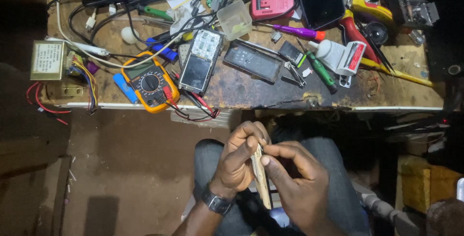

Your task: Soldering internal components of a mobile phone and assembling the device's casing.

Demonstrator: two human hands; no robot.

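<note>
Strip of pale, thin material [261, 178] was pinched between your two hands over your lap, below the workbench edge at about six o'clock in the view; what it was made of could not be told from this angle. Your left hand [238, 161], the one with the dark wristwatch [217, 202], curled nearly shut around the strip's upper end, fingertips pressing its edge. Your right hand [295, 178] closed on it from the three o'clock side, thumb and forefinger meeting at the top, the other fingers loosely folded. The strip ran roughly upright, its lower end disappearing between your knees. Up at twelve o'clock lay the cluttered wooden workbench [270, 93]: an orange multimeter [149, 85] at about ten o'clock, an opened phone [200, 62] just beside it with its circuit board showing, a dark phone panel [253, 61] near the middle, and a green-handled screwdriver [321, 71] toward one o'clock. The risk, as I judged it, was in the grip itself: both hands bore on one thin end, so too much pressure could have bent or snapped the strip, and a slip could have dropped it to the dim floor [130, 168], where small parts would be hard to find.
</note>
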